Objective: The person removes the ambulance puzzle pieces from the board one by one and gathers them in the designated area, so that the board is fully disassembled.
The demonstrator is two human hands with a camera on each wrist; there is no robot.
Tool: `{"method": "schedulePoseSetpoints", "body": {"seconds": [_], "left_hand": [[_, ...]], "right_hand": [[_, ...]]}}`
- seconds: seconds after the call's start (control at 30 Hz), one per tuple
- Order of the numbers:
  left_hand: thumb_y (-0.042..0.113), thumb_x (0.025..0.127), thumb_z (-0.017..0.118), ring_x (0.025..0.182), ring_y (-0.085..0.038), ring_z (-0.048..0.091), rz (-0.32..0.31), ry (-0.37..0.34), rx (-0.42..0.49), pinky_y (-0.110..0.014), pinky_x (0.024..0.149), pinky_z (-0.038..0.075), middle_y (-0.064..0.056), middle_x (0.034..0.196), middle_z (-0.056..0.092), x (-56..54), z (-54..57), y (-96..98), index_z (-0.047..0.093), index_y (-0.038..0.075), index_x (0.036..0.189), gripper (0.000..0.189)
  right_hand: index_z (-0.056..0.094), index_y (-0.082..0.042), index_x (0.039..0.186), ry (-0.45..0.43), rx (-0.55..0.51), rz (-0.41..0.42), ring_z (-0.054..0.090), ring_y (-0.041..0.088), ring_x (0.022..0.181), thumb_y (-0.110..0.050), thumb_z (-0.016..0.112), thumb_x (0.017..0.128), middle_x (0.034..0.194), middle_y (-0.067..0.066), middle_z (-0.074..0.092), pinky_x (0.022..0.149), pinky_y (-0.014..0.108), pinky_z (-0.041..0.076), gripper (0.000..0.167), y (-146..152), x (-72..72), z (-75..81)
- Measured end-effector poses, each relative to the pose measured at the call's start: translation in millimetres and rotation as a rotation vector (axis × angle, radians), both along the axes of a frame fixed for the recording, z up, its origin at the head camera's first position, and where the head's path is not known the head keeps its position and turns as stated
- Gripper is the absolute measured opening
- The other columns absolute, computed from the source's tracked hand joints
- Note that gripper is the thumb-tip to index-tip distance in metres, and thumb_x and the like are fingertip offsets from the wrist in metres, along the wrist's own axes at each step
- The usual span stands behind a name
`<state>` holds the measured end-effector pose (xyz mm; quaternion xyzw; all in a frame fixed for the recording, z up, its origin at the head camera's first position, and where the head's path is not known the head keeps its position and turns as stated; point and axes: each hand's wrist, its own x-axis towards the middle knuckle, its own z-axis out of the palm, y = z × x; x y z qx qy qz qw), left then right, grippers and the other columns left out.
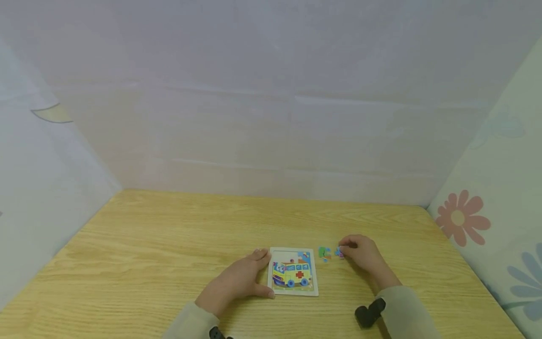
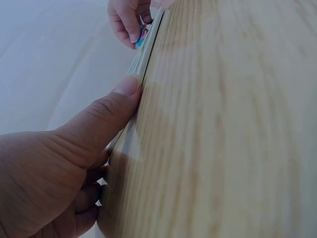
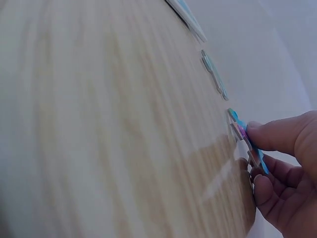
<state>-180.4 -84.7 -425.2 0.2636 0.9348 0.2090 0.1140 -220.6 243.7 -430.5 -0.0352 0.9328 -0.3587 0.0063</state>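
Observation:
A square jigsaw puzzle board (image 1: 295, 291) with a pale frame and a yellow ambulance picture lies flat on the table. My left hand (image 1: 241, 280) holds its left side, the thumb at the near corner and the fingertips by the far corner. In the left wrist view, the thumb (image 2: 106, 109) presses the board's edge. To the right of the board, my right hand (image 1: 363, 254) pinches a blue and purple puzzle piece (image 1: 339, 253) between thumb and fingers. The right wrist view shows this puzzle piece (image 3: 242, 131) tilted, low over the table or touching it; I cannot tell which.
Several green, blue and orange loose pieces (image 1: 324, 253) lie between the board and my right hand. The wooden table (image 1: 169, 235) meets a pale cloth backdrop (image 1: 271, 141) at its far edge. A side cloth with a red flower (image 1: 459, 217) hangs along the right.

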Motion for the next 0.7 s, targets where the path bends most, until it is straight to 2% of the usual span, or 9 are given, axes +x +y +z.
{"method": "schedulePoseSetpoints", "body": {"seconds": [0.3, 0.5, 0.7], "left_hand": [[0.054, 0.070, 0.072, 0.136, -0.034, 0.029, 0.003, -0.007, 0.002, -0.047, 0.110, 0.029, -0.014, 0.149, 0.031, -1.5, 0.4, 1.0, 0.037, 0.002, 0.140, 0.095], [0.054, 0.069, 0.072, 0.136, -0.033, 0.029, 0.008, -0.015, -0.006, -0.046, 0.110, 0.029, -0.013, 0.149, 0.031, -1.1, 0.8, 1.3, 0.037, 0.002, 0.140, 0.095], [0.053, 0.070, 0.072, 0.136, -0.034, 0.030, 0.008, -0.020, -0.001, -0.047, 0.110, 0.030, -0.014, 0.149, 0.031, 0.3, 2.2, 1.2, 0.038, 0.002, 0.140, 0.094]], "right_hand": [[0.067, -0.006, 0.097, -0.017, 0.014, -0.011, 0.059, 0.023, 0.092, -0.012, 0.063, 0.087, 0.097, 0.007, 0.063, 0.082, 0.042, 0.050, 0.013, -3.0, -0.4, 0.9], [0.066, -0.006, 0.098, -0.007, 0.007, -0.047, 0.059, 0.023, 0.092, -0.016, 0.061, 0.089, 0.097, 0.007, 0.065, 0.082, 0.041, 0.050, 0.015, -4.0, -1.7, 2.3], [0.065, -0.006, 0.102, -0.031, -0.070, -0.074, 0.057, 0.023, 0.097, -0.019, 0.057, 0.091, 0.101, 0.007, 0.065, 0.085, 0.042, 0.049, 0.019, -3.4, -1.5, 8.4]]}}
